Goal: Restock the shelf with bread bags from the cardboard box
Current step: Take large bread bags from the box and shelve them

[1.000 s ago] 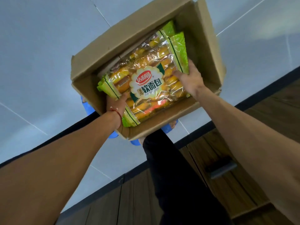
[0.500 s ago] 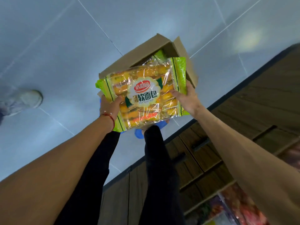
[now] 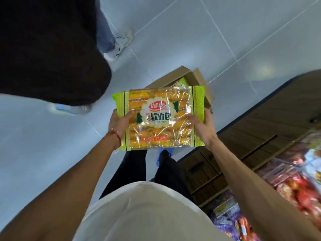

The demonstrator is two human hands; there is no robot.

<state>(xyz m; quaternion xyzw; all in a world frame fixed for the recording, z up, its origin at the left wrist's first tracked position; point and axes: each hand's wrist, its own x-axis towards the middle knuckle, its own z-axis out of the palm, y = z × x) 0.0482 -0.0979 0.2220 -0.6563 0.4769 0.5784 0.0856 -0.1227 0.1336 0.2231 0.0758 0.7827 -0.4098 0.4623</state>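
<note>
Gleaming grey floor tiles (image 3: 199,32) meet wooden cabinets (image 3: 260,129).

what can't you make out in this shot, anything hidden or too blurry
Head view only:
- Cardboard box: its inside is mostly hidden by the held bread bag, so the remaining count is unclear.
- Shelf goods: motion-blurred and cut off by the right edge.
- Left hand and right hand: fingers hidden behind the bag.
- Bag's small print: too small.

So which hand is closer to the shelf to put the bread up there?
Probably the right hand. It grips the bread bag on the side facing the shelf of packaged goods, seen at the right. The left hand holds the far edge, toward the open floor.
</note>
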